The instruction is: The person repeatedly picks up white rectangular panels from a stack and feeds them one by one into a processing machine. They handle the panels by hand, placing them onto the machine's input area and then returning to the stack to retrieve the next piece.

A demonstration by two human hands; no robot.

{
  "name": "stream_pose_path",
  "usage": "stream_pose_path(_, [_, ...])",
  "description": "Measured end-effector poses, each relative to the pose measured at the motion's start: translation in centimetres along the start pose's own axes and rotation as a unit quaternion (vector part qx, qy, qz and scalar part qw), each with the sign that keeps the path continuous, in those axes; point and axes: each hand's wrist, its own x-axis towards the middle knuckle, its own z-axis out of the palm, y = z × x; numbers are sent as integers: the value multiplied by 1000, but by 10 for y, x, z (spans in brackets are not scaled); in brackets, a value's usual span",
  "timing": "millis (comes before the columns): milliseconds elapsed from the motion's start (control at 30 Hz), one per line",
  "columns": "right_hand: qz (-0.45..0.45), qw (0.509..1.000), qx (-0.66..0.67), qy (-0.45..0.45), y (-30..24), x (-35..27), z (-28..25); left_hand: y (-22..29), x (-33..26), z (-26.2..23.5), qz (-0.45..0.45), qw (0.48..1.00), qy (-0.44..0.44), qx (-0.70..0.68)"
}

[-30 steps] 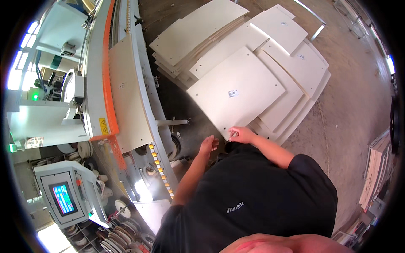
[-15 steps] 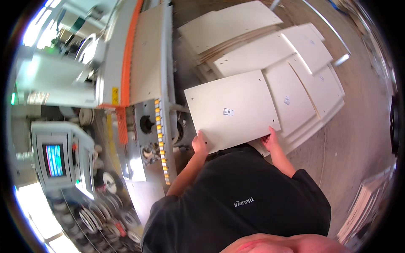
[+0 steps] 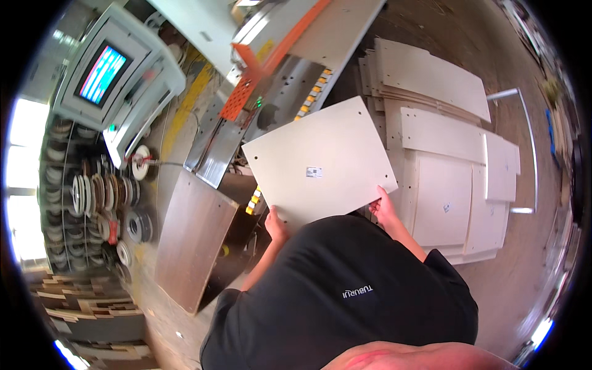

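A flat off-white board [image 3: 333, 148] with small holes near its corners and a printed label in the middle is held out in front of my body. My left hand [image 3: 276, 224] grips its near left corner, thumb on top. At the near right corner my right hand [image 3: 383, 208] is closed on the edge, its fingers partly hidden beneath. The board's far part overlaps the view of a machine's metal bed and its row of yellow rollers [image 3: 313, 92].
Stacked off-white boards [image 3: 444, 132] lie to the right, beside a metal frame [image 3: 533, 154]. An orange guard [image 3: 242, 97] and a control console with a lit screen [image 3: 103, 73] stand at the far left. A brown panel cabinet [image 3: 191, 240] and rolls of edging [image 3: 105, 191] are nearer left.
I have turned left with the board still in both hands. The stacked boards now sit farther right, and the machine's end, the console and the brown cabinet have come more into view.
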Motion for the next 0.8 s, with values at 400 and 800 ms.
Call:
stream_pose_path(400, [-44,965,-135,-221,-11,-5,194,-33,17,-112,117,973,171,106])
stream_pose_path(800, [-284,752,-523,-284,36,-7,200,40,34,-106,464,720,-86,510])
